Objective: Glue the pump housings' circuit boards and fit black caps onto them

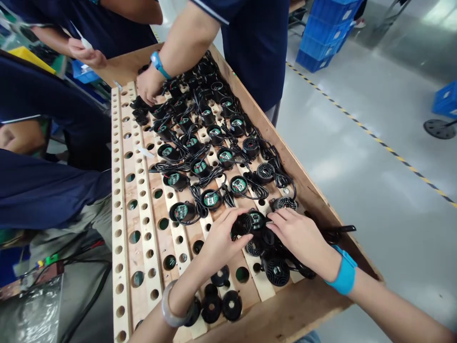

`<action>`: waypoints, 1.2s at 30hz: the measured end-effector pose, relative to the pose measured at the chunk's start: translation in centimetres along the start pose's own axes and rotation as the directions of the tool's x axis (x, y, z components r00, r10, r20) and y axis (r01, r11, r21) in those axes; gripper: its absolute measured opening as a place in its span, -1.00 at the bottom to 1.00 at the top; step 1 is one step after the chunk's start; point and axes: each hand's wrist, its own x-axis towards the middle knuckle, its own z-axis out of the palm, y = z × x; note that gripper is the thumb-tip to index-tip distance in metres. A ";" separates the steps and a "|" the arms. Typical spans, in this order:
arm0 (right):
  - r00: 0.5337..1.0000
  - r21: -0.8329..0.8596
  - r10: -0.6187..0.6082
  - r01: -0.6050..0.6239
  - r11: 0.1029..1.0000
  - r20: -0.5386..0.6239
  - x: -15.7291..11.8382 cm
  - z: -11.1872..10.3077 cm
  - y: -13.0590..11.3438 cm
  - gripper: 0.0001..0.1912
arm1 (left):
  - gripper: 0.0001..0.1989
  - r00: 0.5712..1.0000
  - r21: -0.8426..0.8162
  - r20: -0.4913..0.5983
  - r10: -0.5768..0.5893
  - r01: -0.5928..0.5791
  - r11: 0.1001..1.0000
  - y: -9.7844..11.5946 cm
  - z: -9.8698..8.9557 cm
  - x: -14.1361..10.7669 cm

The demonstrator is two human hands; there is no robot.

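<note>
A black round housing (pixel 256 220) with a green circuit board inside sits between my two hands near the front of the wooden tray. My left hand (pixel 223 238) has its thumb and forefinger curved around the housing's left side. My right hand (pixel 300 240) lies at its right side, fingers bent together over dark parts; what they pinch is hidden. Just below, a black grilled housing (pixel 277 271) rests among dark cables. Loose black round caps (pixel 232 305) lie by my left forearm. More open housings (pixel 211 198) with green boards and coiled black cables stand in rows beyond.
The wooden tray (pixel 317 200) has raised side walls and perforated strips. At the far end, a co-worker's hand (pixel 150 85) reaches among the housings; another person's hand (pixel 87 52) holds a white object. Blue crates (pixel 321 35) are stacked on the floor at right.
</note>
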 end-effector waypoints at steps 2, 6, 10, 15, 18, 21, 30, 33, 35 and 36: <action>0.998 0.018 0.062 -0.062 0.998 0.003 -0.2 0.7 0.1 -0.83 | -0.52 1.000 0.043 0.014 0.027 -0.028 0.999 -0.2 0.0 0.1; 0.991 0.011 0.136 -0.136 0.991 -0.021 -0.7 1.3 0.3 -0.83 | -0.53 0.997 0.118 0.033 0.068 -0.072 0.990 -0.4 0.3 0.2; 0.983 0.037 0.181 -0.180 0.983 -0.015 -0.7 1.5 0.3 -0.83 | -0.55 0.993 0.223 0.047 0.105 -0.113 0.968 -0.4 0.4 0.3; 0.987 0.126 0.158 -0.155 0.980 -0.016 -0.5 1.5 0.3 -0.82 | -0.55 0.995 0.299 0.054 0.078 -0.091 0.950 0.0 0.2 0.4; 0.989 0.097 0.150 -0.149 0.984 -0.008 -0.4 1.7 0.3 -0.80 | -0.55 0.995 0.167 0.080 0.062 -0.074 0.983 0.3 0.4 0.7; 0.987 0.106 0.163 -0.163 0.981 0.005 -0.4 1.9 0.3 -0.79 | -0.56 0.992 0.064 0.118 0.051 -0.059 0.996 0.3 0.6 1.0; 0.977 0.146 0.214 -0.215 0.966 0.024 -0.4 2.3 0.3 -0.83 | -0.55 0.993 0.124 0.095 0.064 -0.076 0.989 -0.1 0.8 0.9; 0.968 0.196 0.243 -0.250 0.948 0.058 -0.3 2.3 0.4 -0.86 | -0.54 0.991 0.237 0.075 0.108 -0.123 0.964 0.1 1.1 0.9; 0.964 0.223 0.257 -0.267 0.938 0.074 -0.4 2.3 0.4 -0.86 | -0.54 0.987 0.310 0.071 0.146 -0.161 0.937 0.4 1.3 1.0; 0.962 0.234 0.261 -0.272 0.933 0.079 -0.4 2.3 0.4 -0.86 | -0.54 0.984 0.346 0.073 0.165 -0.180 0.921 0.5 1.4 1.1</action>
